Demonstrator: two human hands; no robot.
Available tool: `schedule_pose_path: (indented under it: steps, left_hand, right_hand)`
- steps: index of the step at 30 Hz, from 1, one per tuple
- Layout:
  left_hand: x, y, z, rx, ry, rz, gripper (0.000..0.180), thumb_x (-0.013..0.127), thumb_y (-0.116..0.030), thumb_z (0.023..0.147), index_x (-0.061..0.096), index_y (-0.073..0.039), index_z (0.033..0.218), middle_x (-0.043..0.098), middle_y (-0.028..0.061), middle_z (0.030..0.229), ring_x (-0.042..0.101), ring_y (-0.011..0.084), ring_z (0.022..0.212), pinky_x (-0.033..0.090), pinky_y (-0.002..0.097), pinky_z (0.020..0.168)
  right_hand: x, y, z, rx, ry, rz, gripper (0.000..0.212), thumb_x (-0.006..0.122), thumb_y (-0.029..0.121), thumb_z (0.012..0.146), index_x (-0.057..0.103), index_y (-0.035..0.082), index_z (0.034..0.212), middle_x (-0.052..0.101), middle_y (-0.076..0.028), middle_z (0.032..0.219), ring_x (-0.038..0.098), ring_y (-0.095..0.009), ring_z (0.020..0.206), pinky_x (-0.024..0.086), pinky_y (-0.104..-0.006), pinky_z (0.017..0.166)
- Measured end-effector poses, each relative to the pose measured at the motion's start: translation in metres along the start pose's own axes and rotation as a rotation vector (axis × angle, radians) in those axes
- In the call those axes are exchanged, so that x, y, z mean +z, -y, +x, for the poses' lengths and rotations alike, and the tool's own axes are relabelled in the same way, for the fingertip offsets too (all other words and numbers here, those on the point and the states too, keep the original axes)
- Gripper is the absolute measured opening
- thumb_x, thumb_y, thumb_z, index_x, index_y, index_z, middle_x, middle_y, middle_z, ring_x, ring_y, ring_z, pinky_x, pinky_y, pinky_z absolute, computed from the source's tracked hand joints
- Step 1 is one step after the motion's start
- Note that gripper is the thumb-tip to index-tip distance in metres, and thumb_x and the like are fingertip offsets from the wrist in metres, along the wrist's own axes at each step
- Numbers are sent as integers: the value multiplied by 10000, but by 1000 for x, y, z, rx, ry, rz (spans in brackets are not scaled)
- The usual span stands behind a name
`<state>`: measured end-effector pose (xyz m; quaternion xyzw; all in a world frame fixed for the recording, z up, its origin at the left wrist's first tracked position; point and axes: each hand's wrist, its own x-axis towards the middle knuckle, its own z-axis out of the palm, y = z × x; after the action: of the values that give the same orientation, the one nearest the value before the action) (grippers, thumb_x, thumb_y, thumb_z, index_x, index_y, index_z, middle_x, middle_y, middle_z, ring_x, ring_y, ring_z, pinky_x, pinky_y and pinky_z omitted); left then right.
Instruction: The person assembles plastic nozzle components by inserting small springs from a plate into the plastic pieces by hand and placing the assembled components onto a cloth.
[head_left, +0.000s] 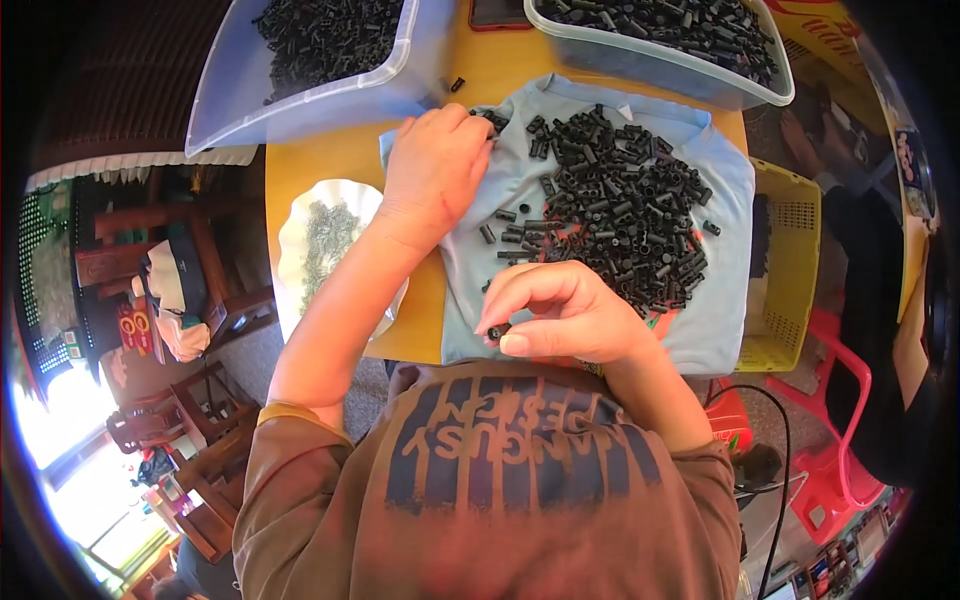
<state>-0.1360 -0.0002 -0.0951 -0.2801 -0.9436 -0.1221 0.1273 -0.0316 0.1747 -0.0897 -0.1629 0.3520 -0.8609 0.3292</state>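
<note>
My right hand (575, 318) is closed in a pinch, thumb against fingers, holding a small black tube-shaped part (495, 331) above the near edge of a light blue cloth (465, 310). My left hand (438, 165) is over the cloth's far left corner, back of the hand up and fingers curled. Its fingertips are hidden, so what they hold does not show. Several black parts (491, 120) lie right beside its fingers. On the cloth spreads a large heap of similar black tubular parts (620, 215), with a few loose ones to its left.
A white wavy-rimmed dish (285, 255) of tiny silvery pieces stands left, partly behind my left forearm. Two plastic bins full of black parts, one bluish (225, 115) and one clear (665, 75), are at the back. A yellow crate (800, 260) is right of the table (425, 300).
</note>
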Motion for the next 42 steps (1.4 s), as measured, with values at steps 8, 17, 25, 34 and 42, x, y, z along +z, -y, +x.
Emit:
schedule_pose_path:
  steps: [8, 17, 25, 34, 42]
  left_hand:
    - [1, 8, 4, 22, 35, -73, 100, 619, -76, 735, 547, -41, 795, 558, 112, 787, 563, 322, 757, 444, 419, 666]
    - [-18, 4, -4, 47, -106, -165, 130, 616, -47, 756, 530, -38, 853, 577, 119, 830, 548, 316, 723, 433, 387, 644]
    - [-78, -57, -40, -499, 100, -1042, 121, 500, -111, 945, 541, -10, 998, 539, -1, 815, 470, 57, 686, 406, 194, 622]
    - [-83, -84, -53, -423, -25, -1388, 204, 504, -116, 950, 438, -11, 1111, 515, 5, 833, 449, 37, 702, 381, 173, 620]
    - [-68, -83, -56, -306, -107, -1027, 202, 525, -64, 929, 463, 7, 1107, 533, 19, 901, 455, 38, 700, 387, 184, 585]
  right_hand:
    - [-1, 5, -3, 22, -59, 158, 147, 674, 49, 789, 652, -5, 924, 622, -43, 930, 572, -108, 846, 446, -251, 763]
    - [-2, -3, -1, -203, -59, 262, 170, 643, 129, 775, 637, 8, 894, 604, -136, 822, 563, -221, 728, 458, -355, 694]
    - [-5, 1, -6, -199, -91, 255, 185, 642, 141, 775, 635, 6, 902, 605, -135, 818, 566, -215, 737, 454, -333, 696]
    - [5, -2, -5, -327, -317, -149, 157, 662, 10, 806, 657, 10, 963, 623, -50, 874, 573, -107, 793, 444, -243, 701]
    - [5, 0, -2, -515, -394, -490, 178, 689, -12, 757, 668, 22, 930, 621, -64, 773, 585, -135, 683, 438, -252, 601]
